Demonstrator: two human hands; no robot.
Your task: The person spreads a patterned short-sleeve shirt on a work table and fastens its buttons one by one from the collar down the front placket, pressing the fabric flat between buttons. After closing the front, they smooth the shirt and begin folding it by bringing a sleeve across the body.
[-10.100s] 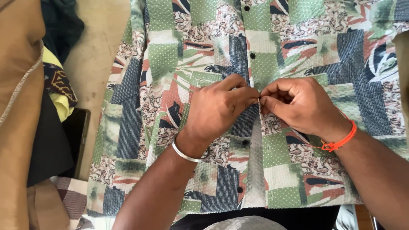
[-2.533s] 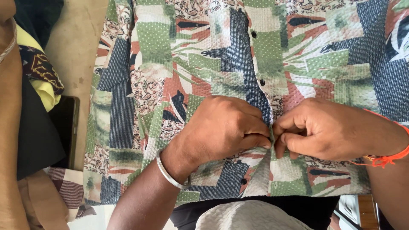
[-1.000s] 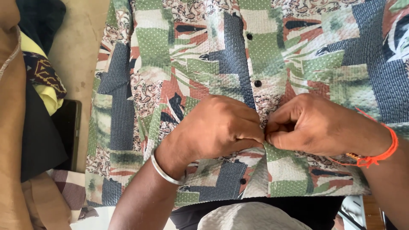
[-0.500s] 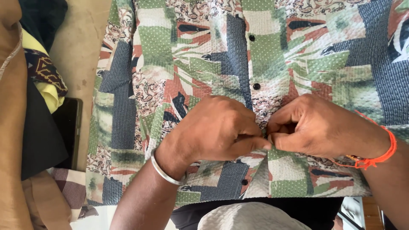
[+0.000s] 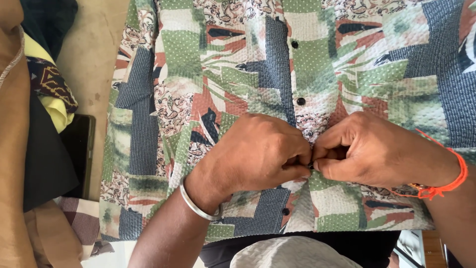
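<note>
L hand (image 5: 258,151) & R hand (image 5: 367,151) meet fingertip-to-fingertip, both pinching the green-navy patchwork seersucker shirt (image 5: 188,99) at its placket, which runs away from the person.

Beige, faintly stained surface (image 5: 96,64), bare only in a strip at upper left. Spread flat across most of it: patchwork shirt (image 5: 208,64) in green, navy, rust and cream, dark buttons down the placket, hem toward the near edge. Along the left side: heap of folded clothes (image 5: 44,94) in tan, yellow, black and dark patterned cloth, with a dark flat phone-like slab (image 5: 82,149) just beside the shirt and checked fabric (image 5: 79,223) below it.
</note>
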